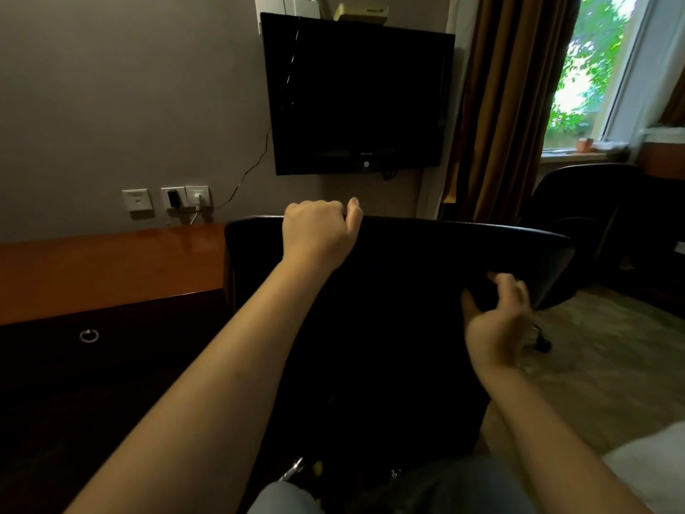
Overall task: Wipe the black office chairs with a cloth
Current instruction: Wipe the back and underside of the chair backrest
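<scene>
**A:** What is the left hand [318, 228] doing, just above the middle of the frame?

**B:** It is clamped over the top edge of the near chair [407, 261], fingers curled behind the backrest and thumb tip showing over the rim. I'd say it is steadying the chair so the back doesn't swivel under the wiping.

**A:** And the right hand [496, 317]?

**B:** It is at centre right, against the back face of the same backrest and blurred. Thumb and fingers bend towards a dark patch. That may be the cloth, but black on black I cannot tell, nor whether the hand is closed on anything.

**A:** So the work is on this chair?

**B:** It looks so. It fills the middle of the frame, pushed up to the desk [111, 268] at left. A second black chair [582, 202] stands at the right edge under the window [593, 68], well apart from both hands.

**A:** Anything that holds things?

**B:** The desk front at lower left has a ring pull [89, 335], and it is shut. A small orange cup [585, 143] sits on the sill, too far off to see what is in it. A pale box [361, 13] rests on top of the television [356, 94].
</scene>
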{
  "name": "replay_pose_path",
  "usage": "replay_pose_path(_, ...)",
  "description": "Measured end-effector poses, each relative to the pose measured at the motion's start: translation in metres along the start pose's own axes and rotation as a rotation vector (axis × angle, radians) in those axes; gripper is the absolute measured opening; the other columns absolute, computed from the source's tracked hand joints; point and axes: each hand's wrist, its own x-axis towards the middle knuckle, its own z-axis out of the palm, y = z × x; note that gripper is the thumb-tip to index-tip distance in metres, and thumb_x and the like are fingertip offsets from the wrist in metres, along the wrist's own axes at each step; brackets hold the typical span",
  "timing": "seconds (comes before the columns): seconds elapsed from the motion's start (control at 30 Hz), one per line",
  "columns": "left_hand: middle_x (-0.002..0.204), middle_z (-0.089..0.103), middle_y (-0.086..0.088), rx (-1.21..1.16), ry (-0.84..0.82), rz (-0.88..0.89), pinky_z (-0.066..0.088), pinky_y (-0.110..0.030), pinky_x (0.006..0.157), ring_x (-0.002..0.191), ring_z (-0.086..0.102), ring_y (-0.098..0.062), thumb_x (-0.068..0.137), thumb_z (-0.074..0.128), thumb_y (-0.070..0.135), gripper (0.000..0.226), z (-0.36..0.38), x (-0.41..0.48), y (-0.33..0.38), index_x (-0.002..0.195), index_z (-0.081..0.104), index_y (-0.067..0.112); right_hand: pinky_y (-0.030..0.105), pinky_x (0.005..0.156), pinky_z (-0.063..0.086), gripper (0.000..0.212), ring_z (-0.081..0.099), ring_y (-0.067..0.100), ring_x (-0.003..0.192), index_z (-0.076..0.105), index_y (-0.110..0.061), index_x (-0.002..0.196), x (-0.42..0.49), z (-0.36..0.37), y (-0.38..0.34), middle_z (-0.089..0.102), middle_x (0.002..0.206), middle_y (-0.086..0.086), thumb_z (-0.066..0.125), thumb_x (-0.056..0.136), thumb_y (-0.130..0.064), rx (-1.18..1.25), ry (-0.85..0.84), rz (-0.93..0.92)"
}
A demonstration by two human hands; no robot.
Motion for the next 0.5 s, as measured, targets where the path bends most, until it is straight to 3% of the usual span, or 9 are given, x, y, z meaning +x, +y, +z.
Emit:
replay_pose_path(0.07, 0.06, 0.044, 0.002, 0.009, 0.0, 0.006, 0.024, -0.032, 0.068, 0.064, 0.042, -0.02, 0.102, 0.027, 0.039, 0.047, 0.0, 0.0, 0.008, 0.066, 0.049, 0.018, 0.039, 0.079, 0.047, 0.025, 0.06, 0.038, 0.094, 0.061, 0.0, 0.104, -0.008, 0.014, -0.016, 0.059, 0.103, 0.02, 0.07, 0.084, -0.011, 0.011, -0.08, 0.031)
replay_pose_path(0.13, 0.058, 0.04, 0.005, 0.011, 0.0, 0.023, 0.023, -0.032, 0.067, 0.063, 0.041, -0.019, 0.102, 0.026, 0.04, 0.047, 0.0, 0.001, 0.015, 0.067, 0.048, 0.018, 0.03, 0.074, 0.042, 0.023, 0.06, 0.033, 0.091, 0.062, -0.005, 0.104, -0.016, 0.031, -0.036, 0.06, 0.104, 0.016, 0.07, 0.085, -0.015, -0.015, -0.144, 0.013)
replay_pose_path(0.23, 0.064, 0.046, 0.002, 0.016, -0.017, 0.051, 0.026, -0.032, 0.066, 0.065, 0.043, -0.019, 0.102, 0.024, 0.043, 0.046, 0.002, -0.001, 0.027, 0.07, 0.048, 0.019, 0.025, 0.061, 0.04, 0.022, 0.063, 0.027, 0.08, 0.064, -0.014, 0.097, -0.03, 0.062, -0.063, 0.064, 0.095, 0.008, 0.072, 0.083, -0.028, -0.152, -0.226, -0.175)
replay_pose_path(0.37, 0.066, 0.046, 0.002, 0.032, -0.024, 0.055, 0.027, -0.033, 0.066, 0.064, 0.043, -0.019, 0.102, 0.023, 0.044, 0.047, 0.002, -0.004, 0.029, 0.071, 0.046, 0.018, 0.027, 0.052, 0.046, 0.031, 0.064, 0.023, 0.075, 0.061, -0.017, 0.096, -0.031, 0.081, -0.079, 0.066, 0.087, 0.004, 0.059, 0.083, -0.045, -0.23, -0.297, -0.343)
replay_pose_path(0.5, 0.065, 0.044, 0.002, 0.023, 0.002, 0.074, 0.026, -0.032, 0.066, 0.062, 0.041, -0.018, 0.102, 0.025, 0.044, 0.046, 0.002, -0.007, 0.026, 0.07, 0.045, 0.017, 0.025, 0.052, 0.045, 0.031, 0.063, 0.024, 0.067, 0.06, -0.016, 0.089, -0.025, 0.064, -0.059, 0.064, 0.079, 0.005, 0.079, 0.074, -0.036, -0.305, -0.278, -0.426)
